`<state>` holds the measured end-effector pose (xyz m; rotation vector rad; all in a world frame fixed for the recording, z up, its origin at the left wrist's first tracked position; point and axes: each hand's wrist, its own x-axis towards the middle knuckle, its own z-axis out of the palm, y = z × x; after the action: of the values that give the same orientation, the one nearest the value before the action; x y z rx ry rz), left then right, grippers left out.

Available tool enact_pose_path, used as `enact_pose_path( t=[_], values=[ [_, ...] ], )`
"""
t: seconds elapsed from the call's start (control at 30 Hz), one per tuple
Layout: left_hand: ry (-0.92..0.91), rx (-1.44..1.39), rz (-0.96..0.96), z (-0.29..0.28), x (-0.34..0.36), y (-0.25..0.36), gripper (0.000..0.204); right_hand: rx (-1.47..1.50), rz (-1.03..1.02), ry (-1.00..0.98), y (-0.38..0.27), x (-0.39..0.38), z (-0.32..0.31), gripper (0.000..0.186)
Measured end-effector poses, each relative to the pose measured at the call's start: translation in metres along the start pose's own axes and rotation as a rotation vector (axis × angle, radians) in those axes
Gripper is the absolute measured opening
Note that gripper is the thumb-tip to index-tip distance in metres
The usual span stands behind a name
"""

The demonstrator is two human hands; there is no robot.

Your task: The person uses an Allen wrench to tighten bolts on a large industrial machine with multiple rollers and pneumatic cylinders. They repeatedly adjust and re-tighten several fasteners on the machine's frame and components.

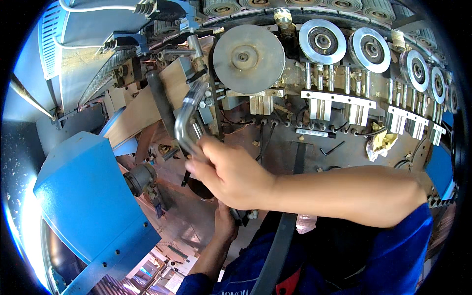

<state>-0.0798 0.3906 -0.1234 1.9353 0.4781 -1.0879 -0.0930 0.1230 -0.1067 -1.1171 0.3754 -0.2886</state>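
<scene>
My right hand [231, 172] reaches across from the right, its fingers closed round the lower end of a bent chrome tool [183, 123], perhaps a wrench; motion blurs it slightly. The tool's upper end meets a cluster of bolts and fittings [206, 96] on the machine, left of a large grey disc [249, 59]. Lower down, my left hand [225, 223] is raised beside a dark machine part [241, 216]. Its fingers are mostly hidden behind my right hand, so I cannot tell what they touch.
Several silver rollers [322, 42] line the back right above metal blocks. A blue machine housing [93, 196] bulges at the left. On the machine bed lie a black hex key [333, 148] and a crumpled yellowish wad [381, 143]. A dark bar [287, 241] runs close to my body.
</scene>
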Motion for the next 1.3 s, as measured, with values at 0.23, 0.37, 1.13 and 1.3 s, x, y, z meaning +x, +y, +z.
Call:
enact_pose_path(
  t=[0.23, 0.37, 1.13, 1.3],
  values=[
    [-0.094, 0.046, 0.044, 0.002, -0.006, 0.003, 0.082, -0.472, 0.182, -0.412, 0.027, -0.067, -0.123, 0.024],
    [-0.138, 0.067, 0.026, -0.001, 0.0, 0.001, 0.083, -0.807, 0.376, -0.356, 0.081, -0.139, -0.18, 0.019],
    [-0.175, -0.066, 0.029, 0.003, 0.005, 0.001, 0.079, -1.355, 0.043, 0.426, 0.196, -0.262, -0.172, 0.035],
    [-0.274, 0.057, 0.093, -0.001, 0.003, 0.007, 0.075, -1.355, 0.009, 0.496, 0.211, -0.28, -0.162, 0.035]
  ],
)
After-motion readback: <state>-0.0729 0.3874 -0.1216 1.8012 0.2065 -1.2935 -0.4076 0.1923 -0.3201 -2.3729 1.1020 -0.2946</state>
